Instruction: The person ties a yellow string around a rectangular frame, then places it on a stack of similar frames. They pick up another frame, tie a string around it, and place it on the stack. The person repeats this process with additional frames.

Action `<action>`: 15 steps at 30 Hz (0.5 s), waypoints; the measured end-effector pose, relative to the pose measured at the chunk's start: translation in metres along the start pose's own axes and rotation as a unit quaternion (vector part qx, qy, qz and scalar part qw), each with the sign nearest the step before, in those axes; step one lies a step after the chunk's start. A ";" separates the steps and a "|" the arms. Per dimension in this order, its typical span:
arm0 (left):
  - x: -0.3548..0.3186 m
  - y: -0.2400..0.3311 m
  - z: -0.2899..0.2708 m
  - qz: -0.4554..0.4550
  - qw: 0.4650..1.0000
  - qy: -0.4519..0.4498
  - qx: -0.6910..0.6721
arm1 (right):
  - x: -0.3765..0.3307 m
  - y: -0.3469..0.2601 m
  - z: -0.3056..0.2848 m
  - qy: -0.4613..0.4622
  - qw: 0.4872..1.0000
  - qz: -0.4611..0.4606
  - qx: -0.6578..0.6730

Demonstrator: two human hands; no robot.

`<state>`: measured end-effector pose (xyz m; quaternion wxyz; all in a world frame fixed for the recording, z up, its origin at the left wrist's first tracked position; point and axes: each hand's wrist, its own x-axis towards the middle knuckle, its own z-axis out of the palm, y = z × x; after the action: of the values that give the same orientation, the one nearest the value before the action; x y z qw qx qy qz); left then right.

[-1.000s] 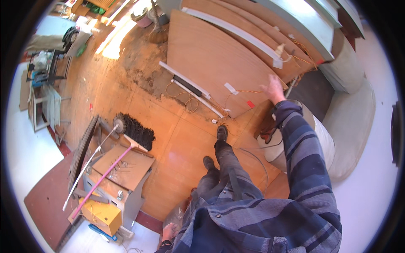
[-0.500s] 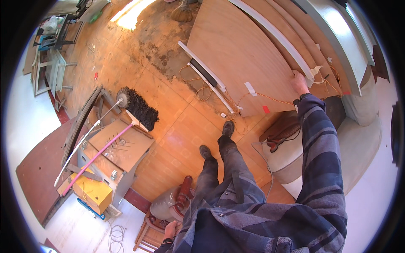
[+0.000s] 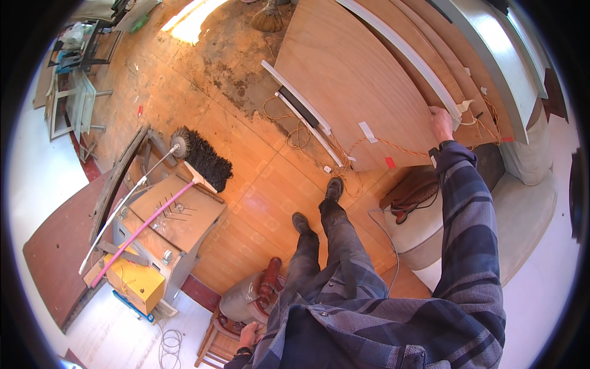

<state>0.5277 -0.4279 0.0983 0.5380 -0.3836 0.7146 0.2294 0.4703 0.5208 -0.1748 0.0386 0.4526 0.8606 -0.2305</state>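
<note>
My right hand (image 3: 440,125) is closed on the upper edge of a large plywood panel (image 3: 356,80). The panel leans against other boards, and a white strip (image 3: 418,58) runs beside that edge. A twisted orange wire (image 3: 393,145) crosses the panel's near side, close to a white tape piece (image 3: 367,131) and a red tape piece (image 3: 389,162). Low at my left side, my left hand (image 3: 248,336) hangs next to a wooden chair (image 3: 215,335). Its fingers are mostly hidden, so whether it holds anything does not show.
A grey sofa (image 3: 522,215) with a brown bag (image 3: 413,190) stands at my right. On the left are a cabinet (image 3: 178,203), a pink-handled broom (image 3: 144,230), a black mop (image 3: 212,163) and a yellow box (image 3: 138,280). White strips (image 3: 301,111) lie before the panel.
The panel and my right hand on its edge have shifted very slightly to the right and down in the picture. My left hand looks unchanged.
</note>
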 end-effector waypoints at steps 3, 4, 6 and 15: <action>0.004 0.000 -0.007 0.066 0.994 -0.025 0.085 | -0.004 -0.003 -0.001 0.002 1.000 0.002 0.001; 0.006 -0.001 -0.008 0.094 0.993 -0.035 0.064 | -0.005 -0.005 -0.001 0.004 1.000 -0.005 0.006; 0.011 -0.003 -0.010 0.039 0.998 -0.013 0.042 | -0.009 -0.008 0.000 0.005 1.000 0.009 -0.003; 0.039 0.009 -0.018 0.038 0.992 0.006 0.118 | -0.047 -0.042 -0.003 0.024 1.000 0.011 0.004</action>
<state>0.5049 -0.4476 0.0666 0.5665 -0.2912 0.7538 0.1613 0.4646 0.4665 -0.1437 0.0190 0.4678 0.8552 -0.2223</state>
